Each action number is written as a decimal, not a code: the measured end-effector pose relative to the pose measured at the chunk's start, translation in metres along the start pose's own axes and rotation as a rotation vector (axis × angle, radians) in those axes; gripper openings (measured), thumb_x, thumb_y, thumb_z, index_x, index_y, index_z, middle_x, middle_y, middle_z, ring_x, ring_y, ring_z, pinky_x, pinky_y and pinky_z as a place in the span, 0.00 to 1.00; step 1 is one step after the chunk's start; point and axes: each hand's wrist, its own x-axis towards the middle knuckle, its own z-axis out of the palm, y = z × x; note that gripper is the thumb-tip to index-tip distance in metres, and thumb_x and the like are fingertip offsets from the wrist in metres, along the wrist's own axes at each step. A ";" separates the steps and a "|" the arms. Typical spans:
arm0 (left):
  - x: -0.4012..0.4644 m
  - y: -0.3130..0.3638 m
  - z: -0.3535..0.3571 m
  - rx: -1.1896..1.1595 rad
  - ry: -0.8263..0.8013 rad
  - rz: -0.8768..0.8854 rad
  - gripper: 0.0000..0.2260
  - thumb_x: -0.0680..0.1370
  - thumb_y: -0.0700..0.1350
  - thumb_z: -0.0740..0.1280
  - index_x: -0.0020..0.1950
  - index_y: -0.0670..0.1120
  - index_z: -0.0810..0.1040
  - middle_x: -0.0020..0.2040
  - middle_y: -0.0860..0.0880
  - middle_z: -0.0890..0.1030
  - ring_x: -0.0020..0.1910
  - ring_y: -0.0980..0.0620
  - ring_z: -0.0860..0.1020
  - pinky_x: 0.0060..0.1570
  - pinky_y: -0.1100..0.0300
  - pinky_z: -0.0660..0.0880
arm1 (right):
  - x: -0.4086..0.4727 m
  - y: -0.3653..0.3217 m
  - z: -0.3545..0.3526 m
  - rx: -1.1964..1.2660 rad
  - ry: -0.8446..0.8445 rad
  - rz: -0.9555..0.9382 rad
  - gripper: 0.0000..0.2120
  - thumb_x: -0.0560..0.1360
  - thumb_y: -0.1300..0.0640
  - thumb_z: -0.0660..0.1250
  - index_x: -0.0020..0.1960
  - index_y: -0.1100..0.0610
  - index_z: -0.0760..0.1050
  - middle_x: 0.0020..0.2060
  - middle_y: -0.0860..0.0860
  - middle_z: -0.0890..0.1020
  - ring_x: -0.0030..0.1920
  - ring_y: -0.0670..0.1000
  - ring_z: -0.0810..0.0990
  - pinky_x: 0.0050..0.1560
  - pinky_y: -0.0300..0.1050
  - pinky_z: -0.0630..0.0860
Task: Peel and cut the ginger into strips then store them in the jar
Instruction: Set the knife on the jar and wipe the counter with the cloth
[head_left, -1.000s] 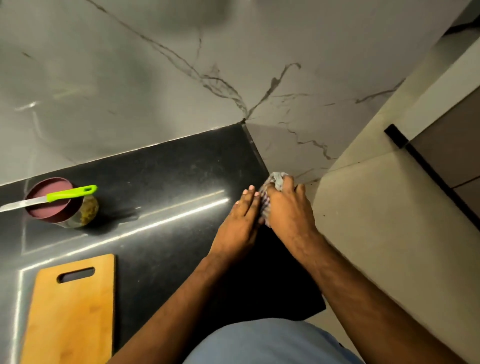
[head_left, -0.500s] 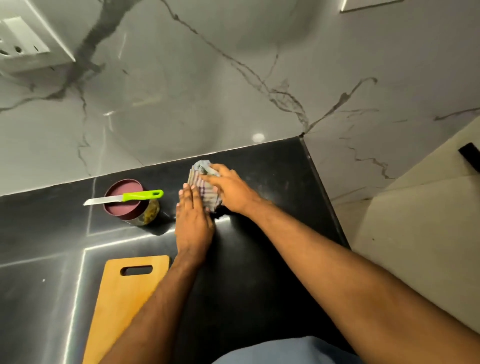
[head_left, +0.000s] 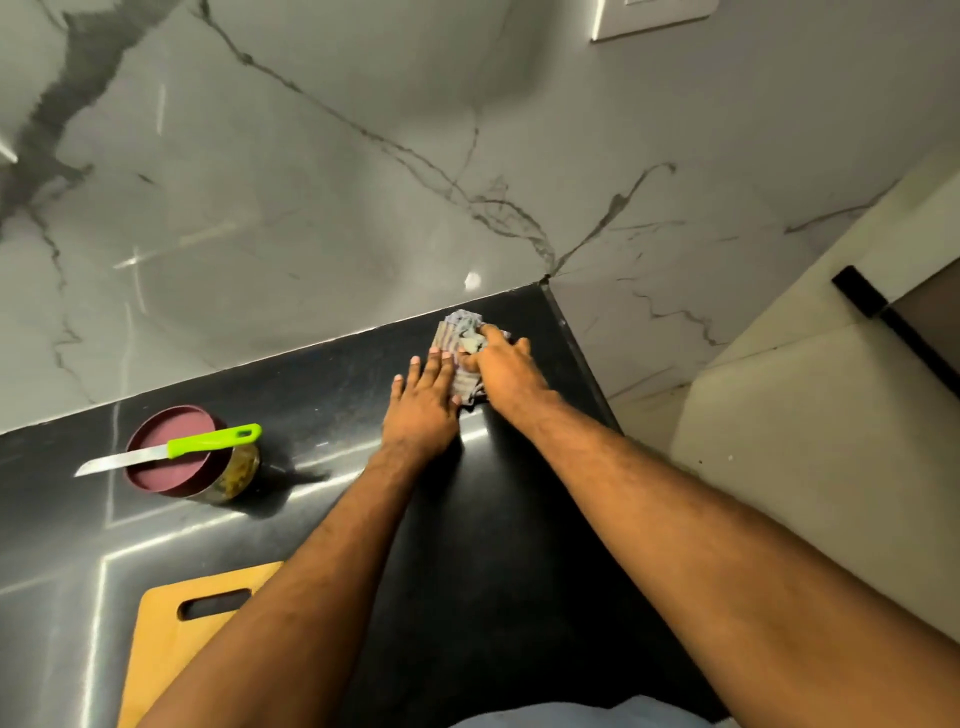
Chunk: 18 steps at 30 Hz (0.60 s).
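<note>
Both hands work at a crumpled cloth (head_left: 457, 340) lying on the black desk (head_left: 519, 519), toward one o'clock from the middle of the view, just beside the marbled wall (head_left: 311, 182) and near the desk's right-hand edge. The left hand (head_left: 423, 397) lies flat with its fingers (head_left: 413, 366) straight and spread, the fingertips resting against the cloth's near-left side. The right hand (head_left: 506, 366) sits on the cloth from the right, its fingers (head_left: 491, 335) curled down into the folds and holding the fabric. The jar (head_left: 195, 457) stands well apart from the hands, at about nine o'clock, upright on the desk with a dark red lid on top; yellowish contents show through its side, though whether they are ginger strips cannot be told. A knife (head_left: 169, 449) with a bright green handle lies across the lid, its blade sticking out past the jar toward nine o'clock. A wooden cutting board (head_left: 171, 654) with a slot handle lies at seven o'clock, partly hidden under the left forearm. A white switch plate (head_left: 652, 18) is fixed to the wall at one o'clock, at the top edge.
</note>
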 end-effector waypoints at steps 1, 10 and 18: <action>0.004 0.011 0.003 0.006 -0.018 0.036 0.29 0.85 0.50 0.55 0.83 0.50 0.47 0.83 0.50 0.45 0.81 0.46 0.44 0.78 0.45 0.43 | -0.002 0.010 -0.006 -0.041 0.025 0.015 0.26 0.77 0.48 0.64 0.74 0.48 0.62 0.62 0.60 0.69 0.59 0.62 0.72 0.59 0.52 0.70; -0.022 0.127 0.050 0.057 -0.113 0.508 0.33 0.81 0.49 0.61 0.83 0.49 0.50 0.83 0.51 0.47 0.81 0.46 0.45 0.77 0.46 0.43 | -0.082 0.096 -0.054 -0.781 0.130 0.217 0.15 0.77 0.53 0.64 0.63 0.53 0.76 0.62 0.57 0.72 0.58 0.58 0.73 0.55 0.51 0.72; -0.061 0.146 0.071 -0.059 -0.049 0.578 0.30 0.84 0.50 0.56 0.83 0.47 0.48 0.83 0.49 0.46 0.81 0.50 0.43 0.79 0.49 0.45 | -0.136 0.097 -0.086 -0.934 0.127 0.203 0.15 0.79 0.53 0.62 0.62 0.56 0.76 0.59 0.57 0.75 0.59 0.56 0.71 0.58 0.50 0.71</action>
